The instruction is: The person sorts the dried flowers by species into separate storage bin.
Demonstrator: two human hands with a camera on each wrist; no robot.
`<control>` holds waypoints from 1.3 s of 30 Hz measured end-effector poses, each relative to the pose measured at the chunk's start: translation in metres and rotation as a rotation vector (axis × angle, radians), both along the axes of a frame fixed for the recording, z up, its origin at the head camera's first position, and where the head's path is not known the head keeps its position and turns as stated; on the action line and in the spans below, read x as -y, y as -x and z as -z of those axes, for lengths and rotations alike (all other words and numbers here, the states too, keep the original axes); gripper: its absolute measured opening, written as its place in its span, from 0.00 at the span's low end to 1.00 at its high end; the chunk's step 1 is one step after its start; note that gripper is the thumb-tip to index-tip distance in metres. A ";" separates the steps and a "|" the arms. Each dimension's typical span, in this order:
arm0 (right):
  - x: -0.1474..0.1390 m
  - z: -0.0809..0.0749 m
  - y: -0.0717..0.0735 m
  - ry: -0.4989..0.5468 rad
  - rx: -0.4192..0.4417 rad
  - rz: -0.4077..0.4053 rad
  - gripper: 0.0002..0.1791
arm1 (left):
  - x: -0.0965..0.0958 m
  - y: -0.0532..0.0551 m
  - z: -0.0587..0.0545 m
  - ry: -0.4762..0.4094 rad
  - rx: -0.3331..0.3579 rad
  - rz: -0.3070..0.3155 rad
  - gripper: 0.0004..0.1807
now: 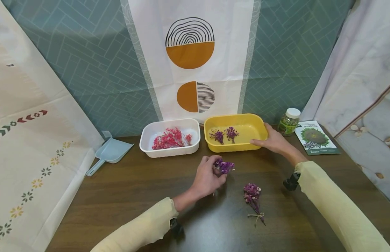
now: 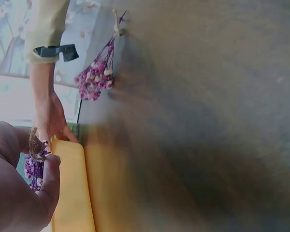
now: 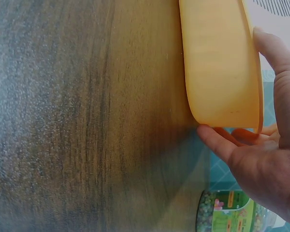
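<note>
My left hand [image 1: 208, 179] pinches a small bunch of purple dried flowers [image 1: 226, 167] above the table, just in front of a yellow tub [image 1: 234, 147]. In the left wrist view, the twine tie [image 2: 34, 144] of this bunch shows between thumb and fingers. At the tub's right end, my right hand [image 1: 274, 139] grips it, thumb over the rim and fingers along the outer wall. Two purple sprigs [image 1: 231, 134] lie inside the tub. Another twine-tied purple bunch [image 1: 253, 197] rests on the table, between my forearms.
Left of the yellow tub stands a white tub [image 1: 169, 153] with red dried flowers [image 1: 169, 139]. Farther left lies a light blue dustpan [image 1: 111, 150]. A white-lidded jar [image 1: 289, 122] and a sunflower seed packet [image 1: 316, 137] sit at the back right. Patterned cloth hangs behind.
</note>
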State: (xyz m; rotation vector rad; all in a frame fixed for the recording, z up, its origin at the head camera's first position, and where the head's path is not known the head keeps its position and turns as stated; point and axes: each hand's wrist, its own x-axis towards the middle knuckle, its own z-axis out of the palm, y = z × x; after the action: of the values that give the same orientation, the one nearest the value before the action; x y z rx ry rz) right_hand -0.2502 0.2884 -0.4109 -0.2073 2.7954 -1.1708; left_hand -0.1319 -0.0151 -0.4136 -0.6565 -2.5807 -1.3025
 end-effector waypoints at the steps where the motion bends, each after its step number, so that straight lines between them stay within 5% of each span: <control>1: -0.001 0.000 0.000 0.000 -0.001 0.000 0.57 | -0.001 0.002 -0.001 0.003 -0.001 -0.001 0.30; 8: -0.004 0.003 -0.001 0.014 0.009 0.007 0.59 | -0.014 0.021 -0.011 0.037 -0.026 -0.013 0.30; 22: -0.006 0.005 -0.003 0.027 0.002 0.010 0.57 | -0.045 0.065 -0.034 0.017 0.072 -0.030 0.33; 39: -0.001 -0.001 0.002 -0.006 0.018 0.008 0.61 | -0.077 0.113 -0.046 0.071 0.058 -0.147 0.32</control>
State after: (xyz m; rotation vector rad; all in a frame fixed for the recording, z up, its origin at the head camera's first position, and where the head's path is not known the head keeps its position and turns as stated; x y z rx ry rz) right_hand -0.2520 0.2892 -0.4103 -0.1849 2.7862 -1.1607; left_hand -0.2452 0.0618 -0.3675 -0.4367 -2.6749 -1.2074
